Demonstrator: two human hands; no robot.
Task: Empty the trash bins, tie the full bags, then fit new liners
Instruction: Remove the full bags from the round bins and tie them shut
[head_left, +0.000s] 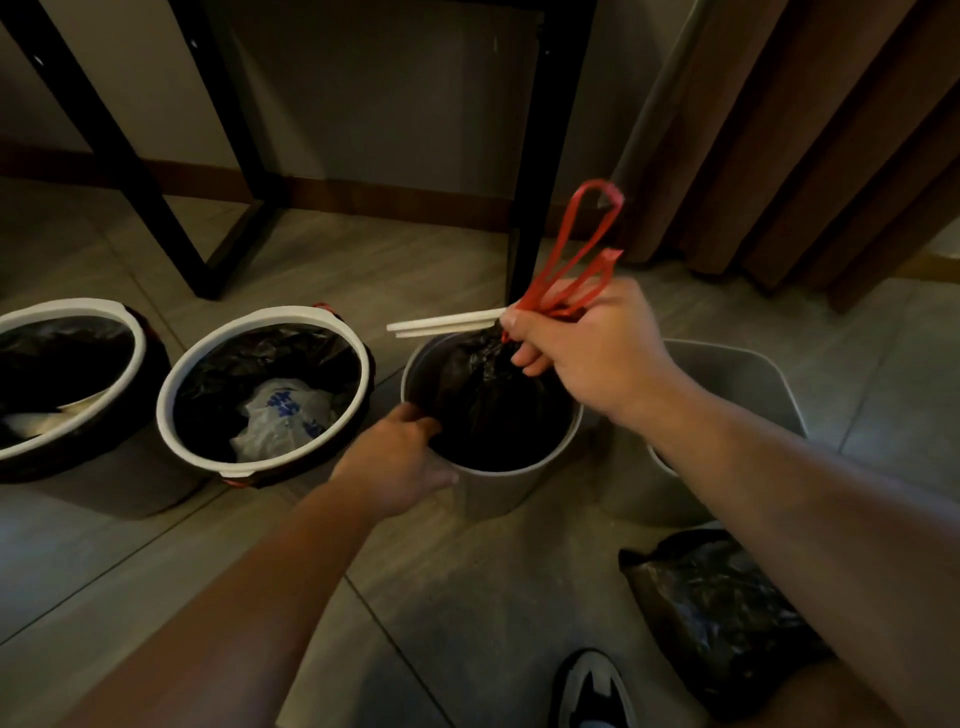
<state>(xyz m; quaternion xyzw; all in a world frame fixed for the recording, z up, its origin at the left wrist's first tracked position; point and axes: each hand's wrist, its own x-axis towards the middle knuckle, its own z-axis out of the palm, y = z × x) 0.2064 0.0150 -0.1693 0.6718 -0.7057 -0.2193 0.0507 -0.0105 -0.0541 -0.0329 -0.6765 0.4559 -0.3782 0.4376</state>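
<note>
A grey round bin (498, 486) stands on the floor in the middle. A black trash bag (488, 395) sits in it, its neck gathered. My right hand (592, 348) is shut on the bag's neck and its red drawstring loops (587, 244), which stick up above my fist. A white ring (441, 325) shows edge-on just behind that hand. My left hand (400, 462) grips the bin's near-left rim. Two more bins stand to the left, each lined in black under a white ring: the nearer one (208, 364) holds crumpled white plastic (285, 421), the farther one (130, 332) is at the frame's edge.
A grey square bin (737, 374) stands behind my right forearm. A full black bag (717, 618) lies on the tiled floor at lower right, next to a shoe (592, 691). Black table legs (535, 208) rise behind the bins. Brown curtains (805, 156) hang at the right.
</note>
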